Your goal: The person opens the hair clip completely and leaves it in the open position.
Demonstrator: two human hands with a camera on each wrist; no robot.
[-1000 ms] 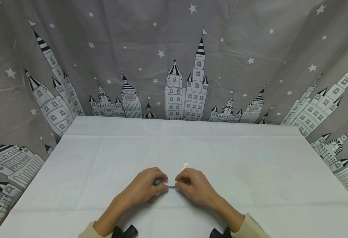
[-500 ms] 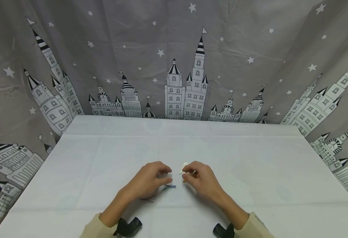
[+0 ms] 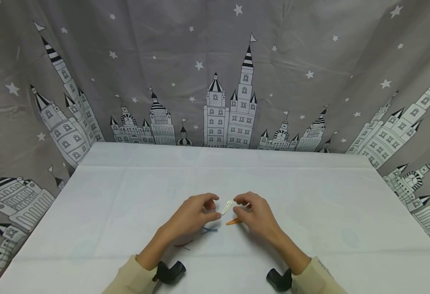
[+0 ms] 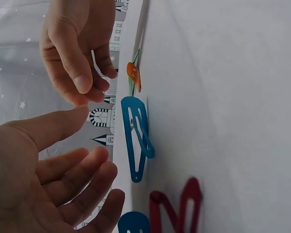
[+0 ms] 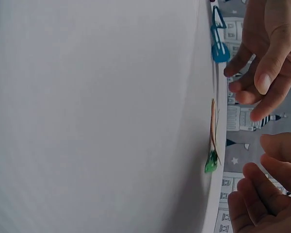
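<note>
Several snap hair clips lie on the white cloth between my hands. My left hand (image 3: 196, 214) hovers with loosely bent fingers beyond the blue clip (image 4: 132, 103), whose inner tongue stands away from its frame. Behind that hand, the red clip (image 3: 183, 245) lies with its parts spread. Near the right hand's fingers is the orange clip (image 3: 233, 221), partly covered by the hand in the head view. The right hand (image 3: 257, 214) is relaxed and holds nothing. The green clip, pale in the head view (image 3: 227, 207), lies between both sets of fingertips, touched by neither as far as I see.
A white-covered table (image 3: 310, 192) spreads around the hands. Behind it hangs a grey curtain (image 3: 145, 69) printed with castles and stars. A second blue piece (image 4: 134, 222) shows at the bottom of the left wrist view. Black wrist mounts (image 3: 171, 272) sit at the sleeves.
Both hands let go of the blue clip, leaving it on the cloth. They rise away from it and forward, shifting right, which uncovers the orange clip. The green clip stays put.
</note>
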